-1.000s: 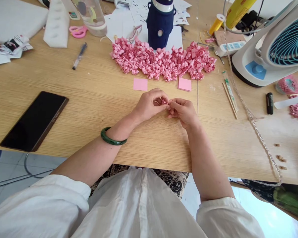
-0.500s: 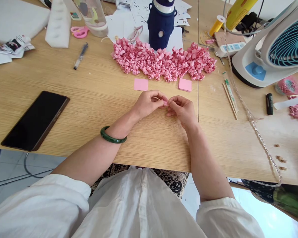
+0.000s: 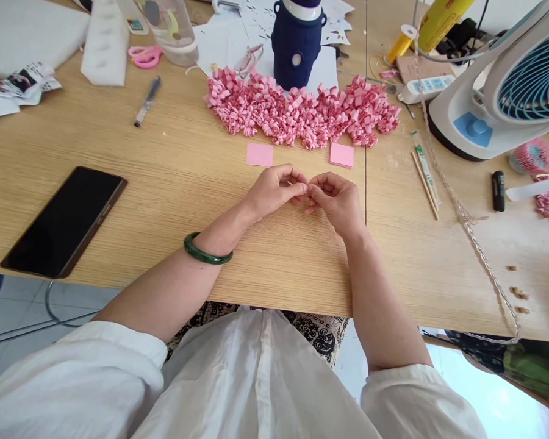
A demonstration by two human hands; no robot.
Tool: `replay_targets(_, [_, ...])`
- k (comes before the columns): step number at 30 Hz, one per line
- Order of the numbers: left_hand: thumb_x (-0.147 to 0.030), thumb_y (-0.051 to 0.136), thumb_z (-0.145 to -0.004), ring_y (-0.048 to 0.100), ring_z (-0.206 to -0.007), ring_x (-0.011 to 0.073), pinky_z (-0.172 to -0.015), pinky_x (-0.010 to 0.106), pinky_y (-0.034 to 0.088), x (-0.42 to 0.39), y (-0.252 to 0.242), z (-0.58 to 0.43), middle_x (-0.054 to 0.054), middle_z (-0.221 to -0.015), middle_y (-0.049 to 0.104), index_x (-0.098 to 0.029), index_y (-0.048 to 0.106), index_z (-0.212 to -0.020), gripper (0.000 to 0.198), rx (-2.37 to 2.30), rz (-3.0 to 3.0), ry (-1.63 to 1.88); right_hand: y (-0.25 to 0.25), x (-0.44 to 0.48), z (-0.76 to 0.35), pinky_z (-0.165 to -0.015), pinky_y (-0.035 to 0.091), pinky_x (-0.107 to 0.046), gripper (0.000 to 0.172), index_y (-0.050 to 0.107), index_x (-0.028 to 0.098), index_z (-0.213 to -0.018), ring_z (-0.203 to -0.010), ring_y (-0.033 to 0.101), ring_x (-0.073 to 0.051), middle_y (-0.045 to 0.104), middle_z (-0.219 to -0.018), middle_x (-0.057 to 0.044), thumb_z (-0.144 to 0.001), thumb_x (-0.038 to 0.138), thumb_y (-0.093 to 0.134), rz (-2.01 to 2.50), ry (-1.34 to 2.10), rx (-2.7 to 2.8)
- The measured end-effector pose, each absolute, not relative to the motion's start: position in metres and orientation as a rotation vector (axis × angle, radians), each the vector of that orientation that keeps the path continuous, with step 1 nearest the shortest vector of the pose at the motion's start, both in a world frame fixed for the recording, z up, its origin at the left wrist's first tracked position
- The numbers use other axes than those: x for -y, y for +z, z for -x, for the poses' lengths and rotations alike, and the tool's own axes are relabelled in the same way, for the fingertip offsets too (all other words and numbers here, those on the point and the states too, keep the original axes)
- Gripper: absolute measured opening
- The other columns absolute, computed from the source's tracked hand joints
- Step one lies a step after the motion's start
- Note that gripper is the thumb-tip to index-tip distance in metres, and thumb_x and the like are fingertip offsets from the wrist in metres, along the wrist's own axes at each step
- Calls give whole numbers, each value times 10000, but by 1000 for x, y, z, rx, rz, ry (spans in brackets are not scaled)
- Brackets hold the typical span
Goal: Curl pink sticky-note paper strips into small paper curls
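Over the middle of the table, my left hand (image 3: 277, 190) and my right hand (image 3: 336, 200) meet fingertip to fingertip, both closed in a pinch. Between them is a small piece of pink paper, now almost wholly covered by the fingers. Just beyond the hands lie a flat pink paper slip (image 3: 259, 155) on the left and a small stack of pink slips (image 3: 341, 155) on the right. Behind these stretches a long heap of curled pink paper pieces (image 3: 293, 116). A green bangle (image 3: 208, 253) circles my left wrist.
A dark blue bottle (image 3: 297, 52) stands behind the heap. To the left are a phone (image 3: 64, 222), a pen (image 3: 147, 102) and pink scissors (image 3: 145, 56). On the right sit a fan (image 3: 466, 103), thin sticks (image 3: 424, 185), a black marker (image 3: 498, 191) and a twisted cord (image 3: 480, 247).
The pink paper that showed between my fingertips is now hidden, as the fingertips have closed together over it. Both hands stay in nearly the same place.
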State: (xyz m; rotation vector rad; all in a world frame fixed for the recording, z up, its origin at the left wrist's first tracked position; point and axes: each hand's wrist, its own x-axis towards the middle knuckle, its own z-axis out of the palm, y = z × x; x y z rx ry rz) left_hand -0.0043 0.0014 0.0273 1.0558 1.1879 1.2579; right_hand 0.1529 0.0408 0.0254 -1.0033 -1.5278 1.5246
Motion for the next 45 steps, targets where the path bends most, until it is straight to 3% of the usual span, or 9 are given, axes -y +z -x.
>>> replay_targets(4, [-31,706,-789,687,-712,120,-700,264,583,-1,26,4,0,-747,689,-132,637,-797,123,-1156,-1015,1251,26,-41,-153,-534,620,-249,135,648,192,-750,-581,670,-121,693,-648,8,-803,235,763,1008,1546,1515])
replay_targets(9, [-59,727,-780,625,-627,83,-660,248,540,-4,21,8,10,-793,714,-133,691,-817,90,-1108,-1005,1282,31,-39,-154,-550,626,-253,142,651,194,-723,-580,590,-95,642,-656,20,-782,227,776,1014,1533,1481])
replay_targets(14, [-74,742,-783,654,-694,107,-756,300,568,-4,20,9,21,-801,718,-132,709,-827,80,-1046,-903,1304,34,-37,-153,-628,645,-273,174,646,208,-740,-633,586,-97,627,-707,18,-792,283,794,1043,1509,1482])
replay_targets(24, [-27,685,-754,614,-627,88,-595,229,510,-3,23,4,-3,-737,673,-134,652,-773,113,-1210,-983,1283,26,-37,-151,-636,642,-282,164,652,209,-762,-622,596,-102,620,-671,31,-779,281,799,998,1564,1467])
replay_targets(45, [-29,701,-748,649,-629,89,-602,218,564,-3,22,3,-12,-727,677,-139,628,-759,132,-1227,-994,1281,22,-36,-148,-691,643,-265,142,636,215,-764,-687,660,-102,659,-751,29,-766,233,777,987,1566,1474])
